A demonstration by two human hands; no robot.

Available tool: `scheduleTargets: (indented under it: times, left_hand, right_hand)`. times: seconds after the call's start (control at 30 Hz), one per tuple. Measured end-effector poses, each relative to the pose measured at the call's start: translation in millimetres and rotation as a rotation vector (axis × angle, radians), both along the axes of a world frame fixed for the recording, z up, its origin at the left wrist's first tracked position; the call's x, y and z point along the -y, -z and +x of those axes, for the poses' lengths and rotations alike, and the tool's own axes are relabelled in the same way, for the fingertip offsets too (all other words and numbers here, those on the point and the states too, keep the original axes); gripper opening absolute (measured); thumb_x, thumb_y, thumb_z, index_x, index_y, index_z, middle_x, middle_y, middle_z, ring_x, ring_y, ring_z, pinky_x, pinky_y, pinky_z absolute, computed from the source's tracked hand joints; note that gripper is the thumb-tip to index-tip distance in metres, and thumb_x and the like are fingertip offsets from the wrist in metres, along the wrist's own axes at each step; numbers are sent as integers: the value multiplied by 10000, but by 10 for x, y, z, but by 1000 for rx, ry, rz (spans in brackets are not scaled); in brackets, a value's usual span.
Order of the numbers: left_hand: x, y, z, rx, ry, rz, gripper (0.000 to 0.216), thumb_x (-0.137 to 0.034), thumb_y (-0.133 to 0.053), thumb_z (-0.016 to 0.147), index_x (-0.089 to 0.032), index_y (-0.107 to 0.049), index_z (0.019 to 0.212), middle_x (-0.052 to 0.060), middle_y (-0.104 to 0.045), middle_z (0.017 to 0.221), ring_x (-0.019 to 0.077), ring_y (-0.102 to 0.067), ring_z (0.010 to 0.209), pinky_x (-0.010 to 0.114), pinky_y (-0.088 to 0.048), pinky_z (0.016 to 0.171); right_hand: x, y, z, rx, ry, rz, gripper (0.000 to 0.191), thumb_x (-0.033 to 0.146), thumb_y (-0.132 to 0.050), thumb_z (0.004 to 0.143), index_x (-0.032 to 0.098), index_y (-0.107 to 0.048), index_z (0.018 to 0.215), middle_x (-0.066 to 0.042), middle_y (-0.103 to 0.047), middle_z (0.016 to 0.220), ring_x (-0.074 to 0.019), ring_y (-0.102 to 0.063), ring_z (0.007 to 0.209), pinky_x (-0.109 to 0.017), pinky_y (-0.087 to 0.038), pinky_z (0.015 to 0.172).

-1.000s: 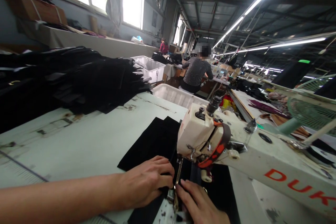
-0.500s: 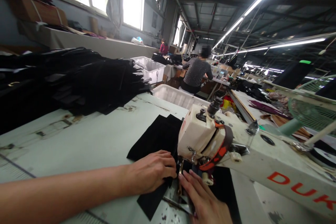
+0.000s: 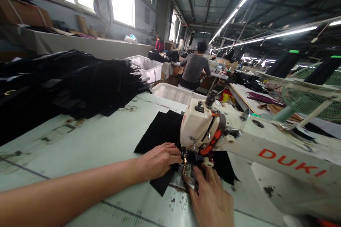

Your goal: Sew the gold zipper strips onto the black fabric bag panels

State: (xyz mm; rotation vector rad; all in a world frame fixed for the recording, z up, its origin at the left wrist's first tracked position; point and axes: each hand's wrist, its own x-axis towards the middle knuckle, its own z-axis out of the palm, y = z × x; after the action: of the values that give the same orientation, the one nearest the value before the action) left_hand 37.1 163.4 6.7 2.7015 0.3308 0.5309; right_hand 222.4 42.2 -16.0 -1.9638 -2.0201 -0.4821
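Observation:
A black fabric piece [image 3: 160, 133] lies on the pale green table [image 3: 87, 142] under the head of a white sewing machine [image 3: 239, 142] marked DUKI. My left hand [image 3: 158, 161] rests palm down on the fabric just left of the needle, fingers curled and pressing the cloth. My right hand [image 3: 211, 198] lies in front of the presser foot [image 3: 186, 165], fingers stretched forward flat on the fabric and the metal plate.
A big heap of black fabric pieces [image 3: 80, 81] covers the table's far left. White plastic bins [image 3: 173, 94] stand beyond the table. A person in a grey top [image 3: 193, 69] sits with their back to me at another station. A green fan [image 3: 309, 101] stands at right.
The fabric has moved away from me through the machine. Both hands followed it forward, and the camera shifted slightly right.

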Motion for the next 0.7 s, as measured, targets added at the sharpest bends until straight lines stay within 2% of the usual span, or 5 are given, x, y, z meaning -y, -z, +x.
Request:
scheduleTargets:
  times: [0.1, 0.2, 0.33, 0.5, 0.7]
  left_hand:
    - [6, 4, -2, -7, 5, 2, 424, 49, -491, 705, -177, -623, 1040, 81, -681, 1096, 245, -605, 1081, 383, -389, 1057]
    - [16, -7, -2, -6, 6, 4, 429, 49, -479, 705, -174, -617, 1045, 88, -677, 1103, 243, -612, 1070, 388, -397, 1053]
    - [21, -22, 0, 10, 15, 1, 456, 46, -447, 703, -179, -619, 1060, 84, -683, 1091, 242, -604, 1080, 381, -429, 1021]
    - [15, -4, -8, 14, 22, -2, 457, 25, -443, 704, -185, -619, 1070, 81, -677, 1120, 235, -610, 1080, 378, -427, 1027]
    - [-5, 64, -15, 28, 19, 14, 438, 18, -436, 689, -167, -630, 1035, 96, -681, 1107, 230, -622, 1077, 382, -415, 1053]
  right_hand:
    - [-95, -46, -50, -220, 88, -25, 198, 414, -589, 859, 310, -688, 995, -89, -656, 993, -255, -686, 833, -282, -510, 484]
    - [-197, -131, -156, -376, 278, -112, 158, 381, -608, 852, 258, -698, 897, -91, -652, 920, -263, -679, 837, -308, -519, 559]
    - [-250, -231, -321, -378, 314, -176, 167, 316, -565, 868, 218, -695, 832, -99, -649, 884, -273, -672, 854, -320, -516, 595]
    - [-242, -264, -421, -379, 379, -205, 183, 307, -583, 869, 177, -709, 844, -125, -657, 930, -287, -645, 972, -323, -518, 739]
    - [-268, -283, -387, -367, 480, -176, 205, 329, -577, 882, 173, -707, 855, -105, -670, 913, -266, -644, 967, -308, -498, 738]
